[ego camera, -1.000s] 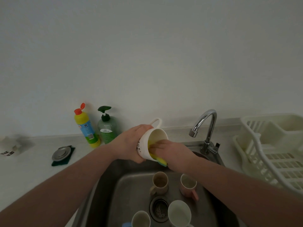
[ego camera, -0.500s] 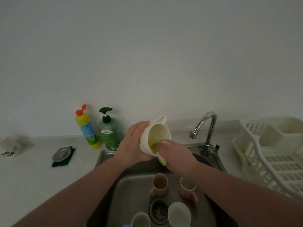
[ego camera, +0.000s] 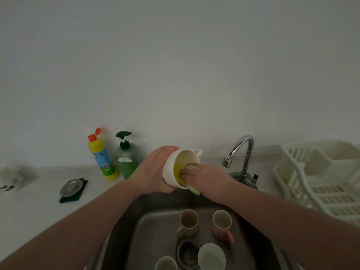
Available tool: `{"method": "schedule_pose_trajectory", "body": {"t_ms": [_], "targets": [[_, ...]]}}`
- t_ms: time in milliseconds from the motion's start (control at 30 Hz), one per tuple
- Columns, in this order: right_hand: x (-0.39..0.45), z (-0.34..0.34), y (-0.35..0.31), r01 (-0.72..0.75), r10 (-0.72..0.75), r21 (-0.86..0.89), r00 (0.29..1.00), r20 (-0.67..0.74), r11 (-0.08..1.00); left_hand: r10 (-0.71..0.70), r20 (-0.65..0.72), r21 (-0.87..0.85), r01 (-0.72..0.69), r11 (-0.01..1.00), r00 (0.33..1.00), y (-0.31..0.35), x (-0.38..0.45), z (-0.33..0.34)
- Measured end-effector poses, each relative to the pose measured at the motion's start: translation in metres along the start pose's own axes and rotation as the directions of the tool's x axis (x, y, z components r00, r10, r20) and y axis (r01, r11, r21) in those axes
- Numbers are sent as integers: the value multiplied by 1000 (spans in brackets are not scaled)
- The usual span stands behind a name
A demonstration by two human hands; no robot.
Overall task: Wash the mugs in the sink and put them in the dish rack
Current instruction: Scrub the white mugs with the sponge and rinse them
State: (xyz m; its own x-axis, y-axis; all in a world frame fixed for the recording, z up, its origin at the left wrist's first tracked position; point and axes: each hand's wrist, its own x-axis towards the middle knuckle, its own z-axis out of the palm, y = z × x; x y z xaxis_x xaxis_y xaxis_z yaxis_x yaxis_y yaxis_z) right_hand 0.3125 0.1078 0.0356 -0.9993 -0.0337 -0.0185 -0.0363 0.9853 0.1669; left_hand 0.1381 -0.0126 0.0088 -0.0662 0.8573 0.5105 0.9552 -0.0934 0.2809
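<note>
My left hand (ego camera: pixel 153 170) grips a white mug (ego camera: pixel 182 162) from the left, holding it on its side above the sink (ego camera: pixel 152 230), mouth towards my right hand. My right hand (ego camera: pixel 206 178) holds a yellow sponge (ego camera: pixel 178 170) and has its fingers pushed inside the mug. On the sink floor stand a beige mug (ego camera: pixel 188 222), a pink mug (ego camera: pixel 222 224), a white mug (ego camera: pixel 211 256) and one more mug (ego camera: pixel 166 263) at the bottom edge. The cream dish rack (ego camera: pixel 319 176) sits on the counter at the right.
A chrome tap (ego camera: pixel 241 152) curves over the sink's back right. A yellow bottle with a red cap (ego camera: pixel 102 155) and a green pump bottle (ego camera: pixel 126 158) stand by the wall. A metal sink plug on a dark scouring pad (ego camera: pixel 73 189) lies on the left counter.
The mug and both hands have risen slightly and the mug has turned, its handle now at the far right. My right fingers have gone deeper into the mug with the sponge.
</note>
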Motion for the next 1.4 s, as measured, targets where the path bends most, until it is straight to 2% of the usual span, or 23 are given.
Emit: {"method": "schedule_pose_trajectory", "body": {"t_ms": [100, 200, 300, 400, 500, 600, 733, 800, 900, 1033, 1133, 1200, 1333, 1400], "targets": [[0, 4, -6, -62, 63, 33, 998, -9, 998, 20, 45, 2, -20, 1000, 999, 2, 4, -2], [5, 8, -18, -228, 233, 313, 972, 20, 922, 28, 31, 27, -29, 999, 999, 1, 6, -2], [12, 13, -27, -249, 265, 440, 964, 25, 863, 43, -9, 65, -43, 997, 999, -4, 6, -1], [12, 12, -20, -186, 198, 362, 980, 5, 913, 30, 10, 57, -31, 998, 999, -7, 5, -2], [9, 10, -5, -67, 66, 138, 998, 8, 988, 5, 66, -7, -4, 1000, 998, -3, 3, -3], [5, 13, 4, 29, -29, -9, 999, 13, 1000, -14, 100, -46, 18, 999, 995, 0, 2, -1], [-2, 16, 1, 0, 0, 39, 1000, -3, 999, -2, 156, -72, 13, 997, 988, 2, 6, -2], [-1, 16, -10, -103, 107, 231, 994, -7, 968, -9, 180, -96, 26, 995, 984, 2, 7, -5], [6, 18, -26, -251, 267, 465, 963, 31, 849, -17, 163, -100, 34, 994, 987, 1, 7, -7], [8, 17, -18, -205, 212, 382, 977, 24, 901, -27, 167, -82, 41, 996, 986, -2, 7, -7], [0, 14, -1, -47, 47, 113, 999, 6, 993, -50, 214, -97, 72, 993, 976, 1, 6, -5], [-5, 13, 8, 32, -32, -24, 999, 0, 999, -59, 248, -127, 93, 988, 967, 4, 6, -2], [-15, 21, 6, 85, -83, 26, 994, -73, 996, -85, 328, -195, 156, 968, 941, 5, 8, -3], [-17, 30, 9, 97, -85, 70, 985, -151, 993, -89, 323, -226, 168, 959, 942, 4, 6, -2]]}}
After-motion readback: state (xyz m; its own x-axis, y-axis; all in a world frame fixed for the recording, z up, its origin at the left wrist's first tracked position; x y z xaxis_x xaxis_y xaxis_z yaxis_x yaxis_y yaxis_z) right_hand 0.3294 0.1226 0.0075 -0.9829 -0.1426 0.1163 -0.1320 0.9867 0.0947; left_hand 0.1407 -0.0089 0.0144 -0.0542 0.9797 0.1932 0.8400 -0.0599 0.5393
